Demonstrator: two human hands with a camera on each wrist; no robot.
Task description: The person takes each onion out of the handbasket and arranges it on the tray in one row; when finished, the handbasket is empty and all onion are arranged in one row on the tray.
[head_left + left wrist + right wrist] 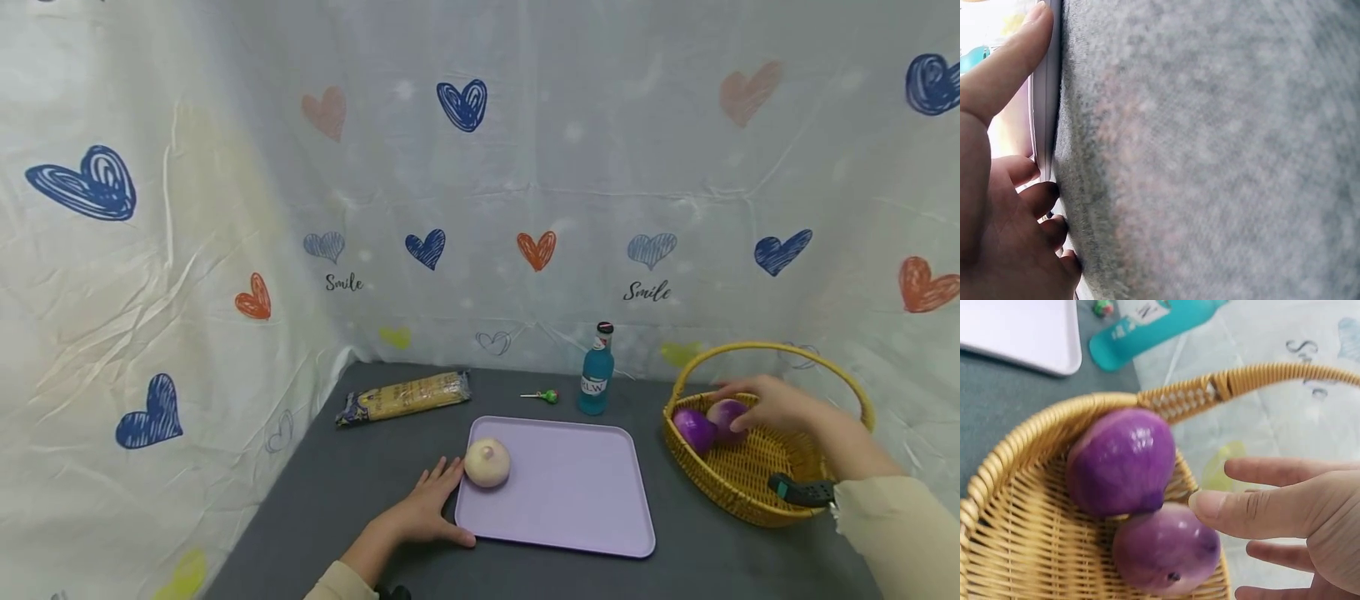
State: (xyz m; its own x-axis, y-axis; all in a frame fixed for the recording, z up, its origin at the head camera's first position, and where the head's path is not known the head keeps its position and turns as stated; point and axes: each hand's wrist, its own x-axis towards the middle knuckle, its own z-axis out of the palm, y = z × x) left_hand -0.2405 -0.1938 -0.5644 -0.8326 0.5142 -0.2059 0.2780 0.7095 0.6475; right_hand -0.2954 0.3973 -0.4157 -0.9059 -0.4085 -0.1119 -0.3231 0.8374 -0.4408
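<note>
My left hand (423, 510) is spread at the left edge of the lilac tray (566, 492), fingertips and thumb against its rim. A pale onion (487, 463) sits on the tray near those fingertips. Inside the wicker basket (1019, 456) at the right lie two purple onions: a darker one (1124, 464) and a lighter one (1169, 550). My right hand (776, 404) reaches over the basket, fingers apart and fairly straight beside the lighter onion. The right wrist view has the thumb overlapping that onion's edge; whether it touches, I cannot tell.
Behind the tray stand a blue bottle (595, 375) and, lying flat, a green-headed lollipop (550, 396). A long yellow packet (405, 398) lies at the back left. The basket's tall handle (765, 346) arches over its opening. A heart-printed curtain (480, 183) hangs behind the table.
</note>
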